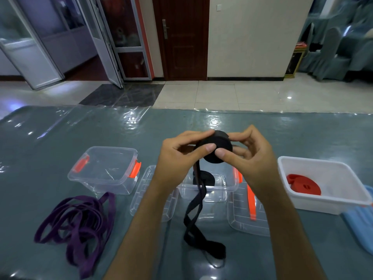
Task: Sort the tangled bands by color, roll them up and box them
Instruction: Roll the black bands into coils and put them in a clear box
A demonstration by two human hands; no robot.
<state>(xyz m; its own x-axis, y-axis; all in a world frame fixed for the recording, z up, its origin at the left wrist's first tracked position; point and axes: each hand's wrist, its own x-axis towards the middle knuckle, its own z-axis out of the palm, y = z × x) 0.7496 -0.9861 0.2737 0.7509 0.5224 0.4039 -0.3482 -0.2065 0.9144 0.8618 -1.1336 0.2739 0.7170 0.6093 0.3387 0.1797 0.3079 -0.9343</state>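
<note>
Both hands hold a black band roll (219, 145) in the air above the middle clear box (228, 190). My left hand (177, 158) pinches its near face with the thumb and curls fingers over the top. My right hand (248, 156) grips the roll's right side. The band's loose black tail (196, 217) hangs down and ends on the table. Another black roll (206, 176) lies inside the middle box. A tangled purple band pile (78, 221) lies at the left. Red rolled bands (302, 183) sit in the white bin (343, 205) at the right.
A closed clear box with orange latches (105, 170) stands at the left. Two clear lids (141, 193) (242, 217) lie flat beside the middle box, the right one with an orange latch. A blue object (361, 225) lies at the right edge. The table wears a grey cloth under clear plastic.
</note>
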